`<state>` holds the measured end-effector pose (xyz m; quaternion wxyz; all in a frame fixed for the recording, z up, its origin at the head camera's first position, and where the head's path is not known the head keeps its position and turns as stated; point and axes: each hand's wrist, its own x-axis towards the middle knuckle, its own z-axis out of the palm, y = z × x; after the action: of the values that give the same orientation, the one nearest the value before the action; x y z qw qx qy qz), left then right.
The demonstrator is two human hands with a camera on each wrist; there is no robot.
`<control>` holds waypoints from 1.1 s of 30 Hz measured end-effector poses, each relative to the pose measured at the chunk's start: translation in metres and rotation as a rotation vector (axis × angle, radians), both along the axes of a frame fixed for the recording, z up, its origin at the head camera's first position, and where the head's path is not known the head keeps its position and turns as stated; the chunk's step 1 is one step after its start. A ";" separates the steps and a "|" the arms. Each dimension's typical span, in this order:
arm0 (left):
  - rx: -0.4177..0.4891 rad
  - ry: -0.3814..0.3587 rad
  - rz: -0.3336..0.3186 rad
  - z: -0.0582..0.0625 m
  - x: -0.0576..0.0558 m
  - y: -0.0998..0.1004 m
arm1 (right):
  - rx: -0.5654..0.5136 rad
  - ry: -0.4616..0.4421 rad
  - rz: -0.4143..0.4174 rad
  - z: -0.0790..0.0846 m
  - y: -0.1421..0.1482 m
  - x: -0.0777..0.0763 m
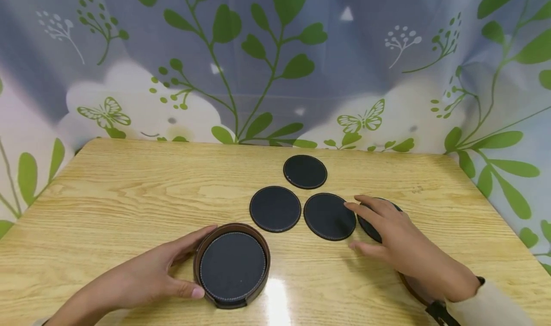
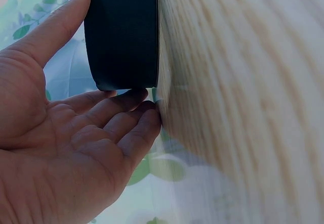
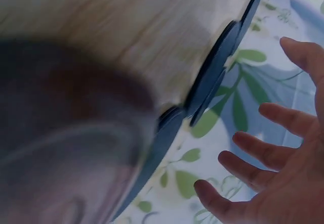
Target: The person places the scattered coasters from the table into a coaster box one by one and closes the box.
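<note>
My left hand [image 1: 146, 273] holds the side of a round brown coaster holder [image 1: 266, 254], its thumb near the front and its fingers toward the back. A black coaster [image 1: 232, 266] with a stitched edge lies inside the holder. In the left wrist view the thumb [image 2: 55, 29] touches the holder's dark wall [image 2: 121, 37]. My right hand [image 1: 393, 235], fingers spread, is over a black coaster [image 1: 370, 226] that it partly hides. It holds nothing. Just left of its fingertips lies another black coaster [image 1: 327, 217].
Two more black coasters, one in the middle [image 1: 275, 209] and one farther back [image 1: 305, 172], lie on the wooden table [image 1: 129, 187]. A brown-edged round thing [image 1: 415, 287] is partly hidden under my right wrist. A leaf-patterned curtain [image 1: 366, 53] hangs behind the table.
</note>
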<state>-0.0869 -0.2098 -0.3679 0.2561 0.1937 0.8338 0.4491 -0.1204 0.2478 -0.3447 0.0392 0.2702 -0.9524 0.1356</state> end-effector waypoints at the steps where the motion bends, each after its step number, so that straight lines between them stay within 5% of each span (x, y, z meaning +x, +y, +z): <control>1: 0.002 0.001 -0.002 0.000 0.000 0.000 | -0.004 -0.017 -0.010 -0.001 0.003 -0.001; 17: 0.011 -0.020 0.004 0.001 0.000 0.000 | 0.026 -0.145 -0.099 -0.003 0.026 -0.015; 33: 0.015 -0.028 0.008 0.000 0.000 0.000 | 0.052 -0.329 -0.067 -0.008 0.048 -0.030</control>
<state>-0.0872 -0.2097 -0.3675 0.2647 0.1859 0.8274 0.4590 -0.1501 0.2958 -0.3529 -0.1199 0.2131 -0.9577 0.1519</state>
